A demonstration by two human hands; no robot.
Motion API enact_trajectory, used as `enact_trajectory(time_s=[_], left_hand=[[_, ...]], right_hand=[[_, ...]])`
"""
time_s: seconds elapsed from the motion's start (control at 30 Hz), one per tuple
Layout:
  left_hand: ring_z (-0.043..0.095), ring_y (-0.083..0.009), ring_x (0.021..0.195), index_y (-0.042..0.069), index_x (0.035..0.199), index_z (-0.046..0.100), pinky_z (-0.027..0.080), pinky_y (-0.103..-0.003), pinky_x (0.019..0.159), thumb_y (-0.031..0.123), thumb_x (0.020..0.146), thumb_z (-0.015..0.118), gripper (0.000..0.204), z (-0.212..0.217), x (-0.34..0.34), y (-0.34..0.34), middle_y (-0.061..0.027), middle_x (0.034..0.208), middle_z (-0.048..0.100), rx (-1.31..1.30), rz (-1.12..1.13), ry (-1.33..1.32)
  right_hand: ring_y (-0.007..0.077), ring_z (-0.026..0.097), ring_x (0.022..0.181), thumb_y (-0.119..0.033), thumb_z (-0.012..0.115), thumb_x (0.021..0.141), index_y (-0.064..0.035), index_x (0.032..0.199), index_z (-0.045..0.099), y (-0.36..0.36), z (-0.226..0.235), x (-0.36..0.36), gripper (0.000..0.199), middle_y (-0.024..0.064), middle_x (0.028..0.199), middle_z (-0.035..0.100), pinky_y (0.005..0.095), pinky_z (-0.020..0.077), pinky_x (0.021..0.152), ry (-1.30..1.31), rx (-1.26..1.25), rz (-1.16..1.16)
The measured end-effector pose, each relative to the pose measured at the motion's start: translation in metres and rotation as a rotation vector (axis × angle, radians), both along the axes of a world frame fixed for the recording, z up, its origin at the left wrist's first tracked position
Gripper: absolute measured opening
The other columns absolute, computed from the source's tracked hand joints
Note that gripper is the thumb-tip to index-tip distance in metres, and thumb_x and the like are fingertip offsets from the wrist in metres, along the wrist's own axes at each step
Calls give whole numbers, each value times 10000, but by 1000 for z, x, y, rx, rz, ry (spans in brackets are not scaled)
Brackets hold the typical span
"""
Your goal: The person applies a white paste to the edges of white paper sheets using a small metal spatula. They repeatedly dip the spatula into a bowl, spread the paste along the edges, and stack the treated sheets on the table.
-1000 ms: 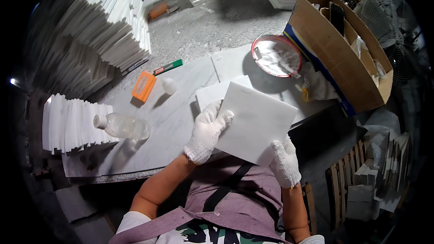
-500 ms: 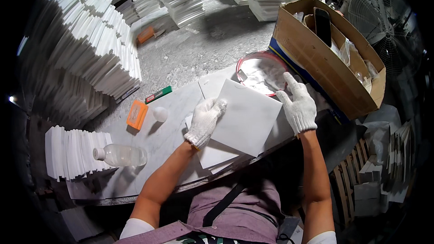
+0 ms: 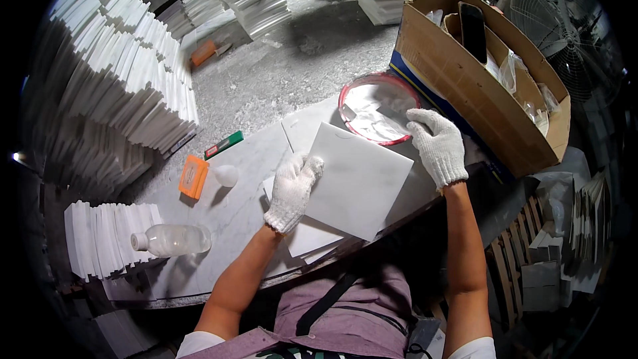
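My left hand (image 3: 293, 191), in a white knit glove, grips the left edge of a square white tile (image 3: 359, 183), its thumb lying over the upper face. The tile is tilted above other white sheets or tiles (image 3: 312, 236) that lie on the marble-patterned slab. Beyond its upper corner stands a red-rimmed bowl (image 3: 345, 119) with white powder or paste in it; a small flat piece (image 3: 348, 114) rests at its left inside edge. My right hand (image 3: 438, 148), gloved too, is at the bowl's right rim, fingers bent together. Whatever it may pinch is hidden.
An open cardboard box (image 3: 478, 86) holding a phone (image 3: 472, 32) stands right of the bowl. Tall stacks of white tiles (image 3: 126, 73) rise at left and back. On the slab lie a clear bottle (image 3: 176, 240), an orange box (image 3: 193, 177) and a green box (image 3: 224, 145). A fan (image 3: 555, 33) stands far right.
My right hand's thumb and fingers, spread apart before, have drawn together at the bowl's rim. My left hand still holds the tile, and the whole view has shifted slightly.
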State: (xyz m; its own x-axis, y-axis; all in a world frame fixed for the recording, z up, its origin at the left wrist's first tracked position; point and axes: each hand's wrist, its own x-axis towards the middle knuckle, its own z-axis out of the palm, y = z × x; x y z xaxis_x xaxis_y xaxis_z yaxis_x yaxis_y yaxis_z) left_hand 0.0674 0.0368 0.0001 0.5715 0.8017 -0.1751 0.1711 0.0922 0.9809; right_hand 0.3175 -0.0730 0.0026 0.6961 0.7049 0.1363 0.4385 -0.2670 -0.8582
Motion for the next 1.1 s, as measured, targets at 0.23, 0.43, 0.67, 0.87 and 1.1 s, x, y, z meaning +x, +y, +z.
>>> enact_trajectory(time_s=[0.23,0.43,0.67,0.87,1.1], left_hand=[[448,-41,716,-19,1077,626,397,-209,643,287,990,598,320,-4,0,-1,46,803,553,35,12,-12],[448,-43,720,-9,1093,624,401,-213,646,294,990,602,321,-6,1,-2,42,801,554,39,20,-28],[504,-60,834,-14,1135,623,432,-223,774,260,997,581,309,-3,-3,-1,13,902,602,36,-8,107],[491,-52,811,-13,1128,624,430,-220,750,289,1007,569,330,-8,-3,-2,20,889,596,65,-5,77],[497,-55,797,-17,1143,620,438,-226,732,298,1008,568,347,-13,-3,-3,14,881,607,167,-2,82]], right_hand=[[117,602,616,-127,661,862,-26,1065,715,9,-14,1,233,67,881,717,252,485,603,-110,-32,52],[85,574,595,-127,649,881,-14,1083,707,12,0,-6,238,51,835,696,235,467,566,302,-47,44],[68,542,591,-134,660,875,8,1102,698,-7,34,-9,271,56,819,683,208,435,544,588,65,70],[65,605,743,-140,653,892,5,1126,695,-21,58,-22,279,59,942,708,204,480,647,561,25,180],[91,636,878,-119,683,881,11,1100,705,-22,56,-32,256,71,1017,711,234,519,761,509,44,173]])
